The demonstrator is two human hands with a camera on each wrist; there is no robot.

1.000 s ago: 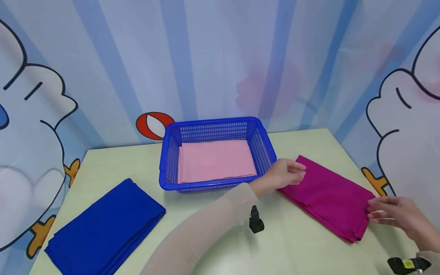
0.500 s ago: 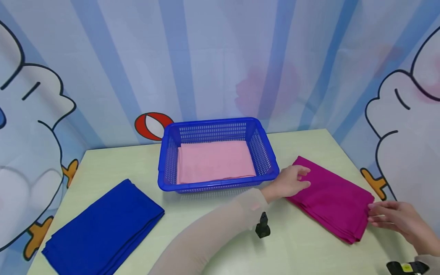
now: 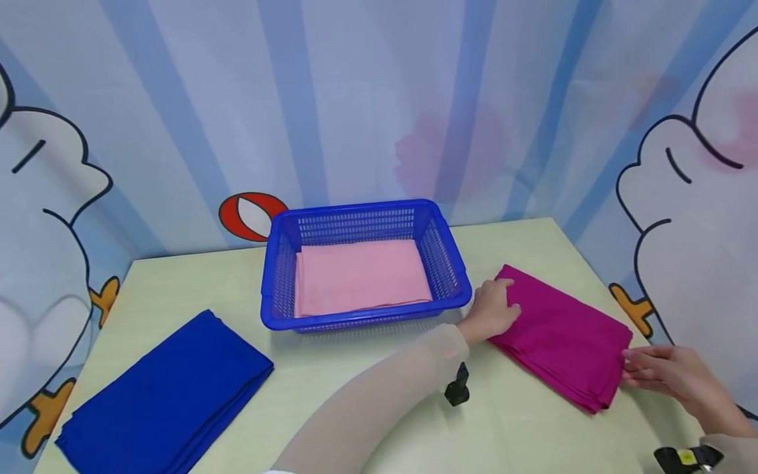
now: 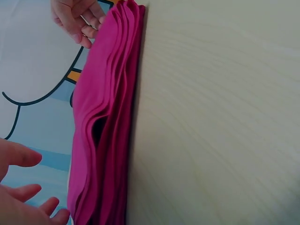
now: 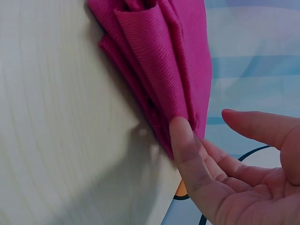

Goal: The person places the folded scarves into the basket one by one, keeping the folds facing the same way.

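Both hands meet the folded magenta cloth: the left hand rests on its far-left corner, fingers relaxed. The right hand, fingers straight and together, touches its near-right edge. I'd get fingers under all the layers at both ends before lifting, so the fold stays together.

A blue basket is set at the back middle of the pale green table, and a folded pink cloth is laid flat inside it. A folded blue cloth is laid near the table's front left corner, well apart from the basket. A cartoon curtain is hung behind.
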